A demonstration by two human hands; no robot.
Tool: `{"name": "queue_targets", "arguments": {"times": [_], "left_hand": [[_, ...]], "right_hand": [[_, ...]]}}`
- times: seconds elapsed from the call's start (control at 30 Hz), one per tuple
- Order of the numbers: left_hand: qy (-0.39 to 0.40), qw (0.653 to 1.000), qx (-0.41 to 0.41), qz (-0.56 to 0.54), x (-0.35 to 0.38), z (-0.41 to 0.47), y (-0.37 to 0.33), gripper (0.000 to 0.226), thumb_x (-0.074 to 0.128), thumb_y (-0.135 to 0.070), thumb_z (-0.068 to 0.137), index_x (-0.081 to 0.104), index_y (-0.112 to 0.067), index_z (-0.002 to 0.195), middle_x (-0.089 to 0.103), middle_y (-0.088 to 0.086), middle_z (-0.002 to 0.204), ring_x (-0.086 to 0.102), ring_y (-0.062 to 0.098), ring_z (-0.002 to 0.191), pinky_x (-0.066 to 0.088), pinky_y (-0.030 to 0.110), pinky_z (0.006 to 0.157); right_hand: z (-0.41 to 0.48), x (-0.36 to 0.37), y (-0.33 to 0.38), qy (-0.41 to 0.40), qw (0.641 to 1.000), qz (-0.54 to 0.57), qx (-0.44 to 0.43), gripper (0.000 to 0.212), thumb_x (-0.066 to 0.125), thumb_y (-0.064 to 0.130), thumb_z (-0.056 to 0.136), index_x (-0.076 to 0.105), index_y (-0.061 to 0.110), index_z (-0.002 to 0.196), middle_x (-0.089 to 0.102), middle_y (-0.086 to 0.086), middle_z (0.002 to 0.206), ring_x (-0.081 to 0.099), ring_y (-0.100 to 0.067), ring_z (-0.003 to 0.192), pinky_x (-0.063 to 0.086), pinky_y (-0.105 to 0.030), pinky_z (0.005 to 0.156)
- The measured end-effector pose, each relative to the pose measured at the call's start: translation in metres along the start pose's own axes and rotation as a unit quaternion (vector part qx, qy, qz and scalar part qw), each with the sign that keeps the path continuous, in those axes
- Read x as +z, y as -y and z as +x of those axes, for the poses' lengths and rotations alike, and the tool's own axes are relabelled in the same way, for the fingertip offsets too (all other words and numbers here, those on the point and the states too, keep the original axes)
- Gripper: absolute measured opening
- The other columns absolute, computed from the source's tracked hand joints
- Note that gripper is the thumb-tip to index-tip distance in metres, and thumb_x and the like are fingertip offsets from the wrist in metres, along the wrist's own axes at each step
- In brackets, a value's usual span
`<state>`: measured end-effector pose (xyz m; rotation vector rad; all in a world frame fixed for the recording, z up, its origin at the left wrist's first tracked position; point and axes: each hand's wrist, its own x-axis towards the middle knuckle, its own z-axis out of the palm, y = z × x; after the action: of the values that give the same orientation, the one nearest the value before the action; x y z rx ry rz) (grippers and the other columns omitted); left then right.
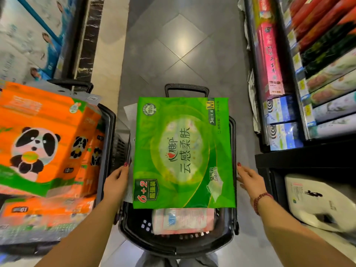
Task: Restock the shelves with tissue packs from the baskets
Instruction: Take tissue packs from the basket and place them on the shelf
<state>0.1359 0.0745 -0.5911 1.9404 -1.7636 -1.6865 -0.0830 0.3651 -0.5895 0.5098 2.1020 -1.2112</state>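
A large green tissue pack (pixel 183 151) lies flat across the top of a black shopping basket (pixel 173 245) on the floor in front of me. Under it, a pink-and-white tissue pack (pixel 183 220) shows at the basket's near end. My left hand (pixel 116 182) is at the green pack's left edge, fingertips touching it, fingers extended. My right hand (pixel 250 180) hovers just off the pack's right edge with its fingers spread and nothing in it. Orange panda tissue packs (pixel 44 139) fill a second basket (pixel 107 132) on my left.
Shelves on the right (pixel 300 74) hold incense boxes, mosquito coils and wrapped rolls. A lower black shelf (pixel 300 160) has a white pack (pixel 316 201) on it. Stacked cartons (pixel 28 39) stand on the left. A grey tiled aisle (pixel 181 45) runs ahead, past the basket's raised handle (pixel 186 87).
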Motion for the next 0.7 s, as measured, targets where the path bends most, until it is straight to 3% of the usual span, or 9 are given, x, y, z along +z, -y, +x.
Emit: {"name": "queue_targets", "arguments": {"times": [0.17, 0.3, 0.43, 0.57, 0.63, 0.7], "left_hand": [[-0.084, 0.989, -0.012, -0.120, -0.023, -0.060, -0.034, 0.040, 0.053, -0.035, 0.094, 0.061, -0.008, 0.122, 0.060, 0.014, 0.124, 0.054, 0.032, 0.118, 0.042, 0.049, 0.102], [-0.092, 0.975, -0.014, -0.200, -0.032, -0.112, -0.058, 0.038, 0.056, -0.025, 0.094, 0.057, -0.005, 0.126, 0.058, 0.011, 0.127, 0.053, 0.025, 0.117, 0.042, 0.034, 0.098], [-0.105, 0.968, -0.033, -0.224, -0.029, -0.149, -0.064, 0.038, 0.057, -0.022, 0.094, 0.055, -0.003, 0.127, 0.055, 0.011, 0.129, 0.050, 0.019, 0.111, 0.038, 0.030, 0.092], [-0.126, 0.960, -0.073, -0.239, -0.007, -0.166, -0.056, 0.049, 0.056, -0.033, 0.093, 0.048, -0.008, 0.135, 0.050, 0.007, 0.134, 0.047, 0.024, 0.123, 0.037, 0.035, 0.097], [-0.156, 0.954, -0.096, -0.238, 0.009, -0.172, -0.052, 0.061, 0.060, -0.045, 0.086, 0.050, -0.008, 0.133, 0.050, 0.008, 0.138, 0.046, 0.026, 0.126, 0.036, 0.042, 0.105], [-0.179, 0.938, -0.136, -0.264, 0.030, -0.179, -0.053, 0.064, 0.064, -0.044, 0.084, 0.050, -0.007, 0.134, 0.050, 0.010, 0.139, 0.047, 0.026, 0.125, 0.035, 0.045, 0.108]], "right_hand": [[-0.057, -0.021, 0.076, 0.016, 0.996, -0.034, -0.080, 0.041, 0.062, 0.026, 0.090, 0.056, 0.004, 0.124, 0.060, -0.010, 0.111, 0.058, -0.022, 0.106, 0.045, -0.037, 0.099], [-0.084, -0.017, 0.137, 0.064, 0.985, -0.063, -0.146, 0.043, 0.065, 0.019, 0.089, 0.055, 0.002, 0.126, 0.059, -0.014, 0.117, 0.054, -0.017, 0.101, 0.045, -0.028, 0.082], [-0.093, 0.002, 0.192, 0.130, 0.961, -0.122, -0.209, 0.043, 0.066, 0.012, 0.087, 0.054, -0.002, 0.126, 0.059, -0.013, 0.116, 0.054, -0.018, 0.101, 0.045, -0.018, 0.080], [-0.078, 0.027, 0.237, 0.205, 0.923, -0.205, -0.253, 0.049, 0.069, 0.017, 0.085, 0.053, 0.001, 0.128, 0.056, -0.017, 0.128, 0.055, -0.020, 0.104, 0.042, -0.025, 0.089], [-0.068, 0.038, 0.255, 0.247, 0.900, -0.243, -0.265, 0.054, 0.069, 0.020, 0.085, 0.050, 0.003, 0.132, 0.053, -0.014, 0.132, 0.054, -0.023, 0.115, 0.041, -0.027, 0.096], [-0.054, 0.047, 0.267, 0.278, 0.874, -0.282, -0.281, 0.057, 0.070, 0.024, 0.084, 0.048, 0.006, 0.134, 0.051, -0.013, 0.136, 0.051, -0.025, 0.122, 0.040, -0.033, 0.104]]}}
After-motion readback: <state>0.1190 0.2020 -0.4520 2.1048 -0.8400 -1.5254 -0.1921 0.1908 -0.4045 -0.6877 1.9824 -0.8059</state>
